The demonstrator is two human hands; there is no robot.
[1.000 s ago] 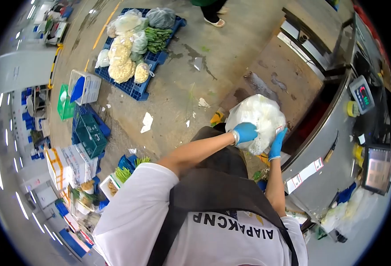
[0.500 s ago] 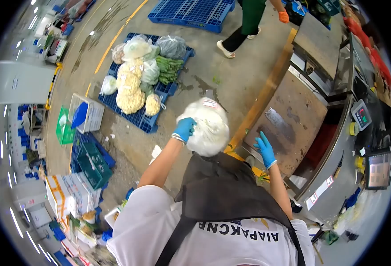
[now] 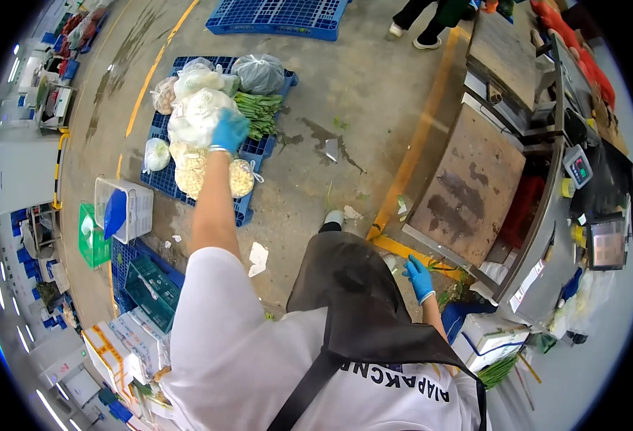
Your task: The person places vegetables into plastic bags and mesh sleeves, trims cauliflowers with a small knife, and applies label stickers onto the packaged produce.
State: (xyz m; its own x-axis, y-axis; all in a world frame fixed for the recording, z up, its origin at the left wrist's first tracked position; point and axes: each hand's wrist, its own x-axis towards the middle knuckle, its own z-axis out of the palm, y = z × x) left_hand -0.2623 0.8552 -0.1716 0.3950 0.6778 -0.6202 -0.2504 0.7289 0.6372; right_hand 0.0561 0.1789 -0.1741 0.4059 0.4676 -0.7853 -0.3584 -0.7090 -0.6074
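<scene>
My left hand (image 3: 229, 131), in a blue glove, is stretched forward over the blue pallet (image 3: 265, 146). Its fingers are closed on the edge of a white plastic bag (image 3: 196, 118) with pale contents, which rests on other bagged goods. Beside it lie a bundle of long green vegetables (image 3: 259, 113) and a grey plastic bag (image 3: 259, 73). Bags of pale yellow pieces (image 3: 189, 171) lie nearer to me. My right hand (image 3: 418, 279), also gloved in blue, hangs low by my side with its fingers apart and holds nothing.
A rusty-topped platform (image 3: 467, 188) and a counter with a digital scale (image 3: 579, 169) stand on the right. On the left are a white basket (image 3: 135, 212), a green crate (image 3: 94, 237) and a dark green crate (image 3: 151, 291). Another person's legs (image 3: 435, 25) show at the top.
My left hand has carried the white bag from in front of my body forward and left onto the pallet's pile. My right hand has dropped lower, away from the platform. The other person has moved right.
</scene>
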